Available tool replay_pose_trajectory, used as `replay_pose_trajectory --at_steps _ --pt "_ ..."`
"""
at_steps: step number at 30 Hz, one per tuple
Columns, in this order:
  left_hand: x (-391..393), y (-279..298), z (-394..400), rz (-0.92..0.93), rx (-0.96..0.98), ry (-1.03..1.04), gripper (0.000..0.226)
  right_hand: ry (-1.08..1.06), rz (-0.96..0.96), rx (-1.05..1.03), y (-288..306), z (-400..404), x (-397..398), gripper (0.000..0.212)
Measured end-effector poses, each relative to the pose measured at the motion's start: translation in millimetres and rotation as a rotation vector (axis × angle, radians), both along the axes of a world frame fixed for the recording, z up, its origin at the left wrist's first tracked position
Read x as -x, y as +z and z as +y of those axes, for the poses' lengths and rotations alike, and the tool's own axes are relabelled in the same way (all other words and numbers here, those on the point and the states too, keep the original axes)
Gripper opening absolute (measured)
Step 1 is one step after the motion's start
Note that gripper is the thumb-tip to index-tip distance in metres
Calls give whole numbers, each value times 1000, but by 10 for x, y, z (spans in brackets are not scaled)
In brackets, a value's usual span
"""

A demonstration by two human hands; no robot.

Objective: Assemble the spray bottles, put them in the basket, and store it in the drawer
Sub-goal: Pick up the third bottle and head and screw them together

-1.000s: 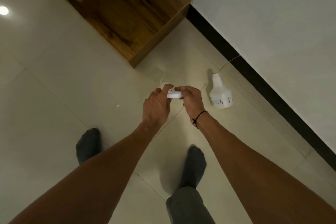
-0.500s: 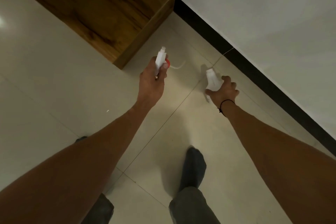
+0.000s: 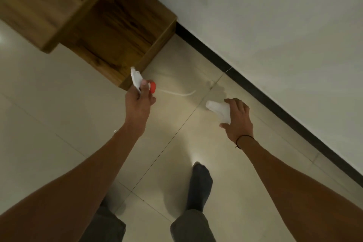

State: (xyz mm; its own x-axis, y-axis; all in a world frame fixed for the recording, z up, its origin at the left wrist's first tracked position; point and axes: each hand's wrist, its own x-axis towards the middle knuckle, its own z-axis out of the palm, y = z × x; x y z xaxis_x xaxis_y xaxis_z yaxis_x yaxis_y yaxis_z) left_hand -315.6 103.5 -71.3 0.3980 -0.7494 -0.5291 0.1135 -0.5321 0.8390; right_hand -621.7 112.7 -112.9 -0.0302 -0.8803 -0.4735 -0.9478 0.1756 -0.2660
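Pale tile floor (image 3: 59,124) w/ wood cabinet (image 3: 110,31) by white wall (image 3: 275,25); left hand (image 3: 138,102) grips spray head (image 3: 137,79), right hand (image 3: 238,119) grips bottle (image 3: 218,109).

Pale tiled floor (image 3: 49,124), white wall (image 3: 275,25) — black skirting (image 3: 255,88); grey sock (image 3: 200,182), black wrist cord (image 3: 243,138)

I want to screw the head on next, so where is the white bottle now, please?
In the head view the white bottle is right of centre, held by the right hand near the black baseboard.
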Motion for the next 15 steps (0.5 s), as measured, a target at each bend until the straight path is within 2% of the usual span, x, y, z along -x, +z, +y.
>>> replay_pose_trajectory --at_steps 5,10,15 --pt "62 705 98 126 -108 48 37 65 11 34 741 -133 115 90" --pt "68 1356 93 139 -122 60 39 132 8 90 1356 -289 34 93" --pt "0 1807 62 160 -113 48 37 291 13 123 1912 -328 53 93"
